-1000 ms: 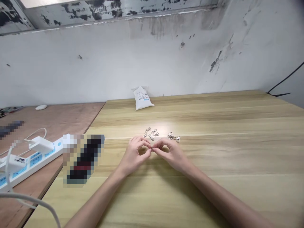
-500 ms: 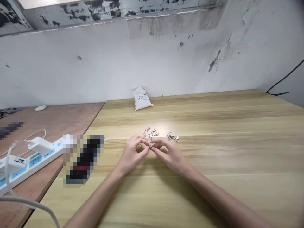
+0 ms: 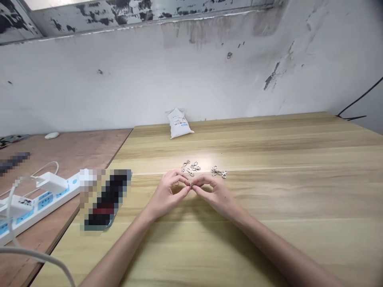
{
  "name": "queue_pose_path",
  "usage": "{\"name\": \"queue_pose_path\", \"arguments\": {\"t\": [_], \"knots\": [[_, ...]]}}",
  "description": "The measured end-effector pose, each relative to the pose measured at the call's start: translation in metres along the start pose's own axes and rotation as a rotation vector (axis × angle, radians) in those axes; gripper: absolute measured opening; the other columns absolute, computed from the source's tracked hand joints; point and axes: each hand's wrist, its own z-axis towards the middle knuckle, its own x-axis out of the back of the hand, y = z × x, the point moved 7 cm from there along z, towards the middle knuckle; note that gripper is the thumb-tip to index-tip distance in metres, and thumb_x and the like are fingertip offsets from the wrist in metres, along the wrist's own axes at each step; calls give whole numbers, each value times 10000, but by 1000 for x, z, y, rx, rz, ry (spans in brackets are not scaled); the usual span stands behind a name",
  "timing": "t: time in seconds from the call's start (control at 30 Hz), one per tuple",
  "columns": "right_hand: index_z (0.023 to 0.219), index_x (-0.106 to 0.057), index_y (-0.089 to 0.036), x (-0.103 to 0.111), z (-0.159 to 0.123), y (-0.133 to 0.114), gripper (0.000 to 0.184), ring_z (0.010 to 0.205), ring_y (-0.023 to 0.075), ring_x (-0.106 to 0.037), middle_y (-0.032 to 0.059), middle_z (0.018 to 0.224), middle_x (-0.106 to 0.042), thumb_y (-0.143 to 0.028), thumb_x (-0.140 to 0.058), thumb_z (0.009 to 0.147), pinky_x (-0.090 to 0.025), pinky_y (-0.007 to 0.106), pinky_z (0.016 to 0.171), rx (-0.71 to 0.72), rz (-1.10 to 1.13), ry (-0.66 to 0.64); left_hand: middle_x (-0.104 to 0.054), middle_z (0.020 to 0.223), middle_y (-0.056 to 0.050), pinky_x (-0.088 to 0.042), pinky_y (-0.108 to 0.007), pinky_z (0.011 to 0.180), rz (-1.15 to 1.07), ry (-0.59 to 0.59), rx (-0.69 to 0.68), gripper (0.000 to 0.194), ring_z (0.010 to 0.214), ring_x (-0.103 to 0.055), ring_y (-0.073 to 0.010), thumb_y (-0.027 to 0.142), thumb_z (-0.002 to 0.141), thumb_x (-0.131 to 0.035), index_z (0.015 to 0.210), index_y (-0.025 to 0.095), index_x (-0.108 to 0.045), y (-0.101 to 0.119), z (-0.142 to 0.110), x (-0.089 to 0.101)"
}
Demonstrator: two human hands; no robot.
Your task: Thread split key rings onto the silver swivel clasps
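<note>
My left hand (image 3: 170, 192) and my right hand (image 3: 216, 195) meet above the wooden table, thumbs and forefingers pinching one small silvery metal piece (image 3: 191, 185) between them. Most of that piece is covered by fingertips, so its exact kind does not show. Just beyond my left fingers lies a loose group of metal clasps with rings (image 3: 190, 172). To the right of it, past my right knuckles, sits a small heap of swivel clasps (image 3: 219, 172). A metal ring (image 3: 176, 183) shows partly behind my left forefinger.
A white labelled packet (image 3: 180, 124) rests near the wall. At left, a power strip (image 3: 44, 202) with plugged-in chargers and cables lies on a darker table. A blurred-out dark object (image 3: 106, 201) lies left of my arm. A black cable (image 3: 359, 97) hangs at far right.
The view has shifted very slightly. Both hands keep their pinch, with the small metal piece now showing a little more between the fingertips.
</note>
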Motion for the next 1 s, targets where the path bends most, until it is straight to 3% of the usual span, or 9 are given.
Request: {"name": "queue_pose_path", "arguments": {"t": [0.3,0.5,1.0], "knots": [[898,-687,-204,2,-1,-3,83,833,173,-689,32,863,-726,-210,-614,860,-556,312,759,21,-12,18,-660,1064,-32,-438,-406,970,30,-13,-40,90,1073,-587,-209,215,876,-614,913,247,-689,4,-1,3],[923,-680,-217,1,-2,-7,107,856,169,-691,27,897,-735,-176,-596,870,-559,320,786,64,-64,5,-664,1064,-27,-403,-438,1001,77,-5,-39,90,1096,-572,-228,291,830,-699,908,249,-684,6,-1,0],[918,-678,-223,2,-3,-14,111,813,177,-690,26,885,-745,-168,-590,880,-526,336,768,175,-249,29,-679,1030,-29,-414,-425,976,96,20,-48,50,1050,-597,-221,272,847,-677,886,243,-693,6,0,1]]}}
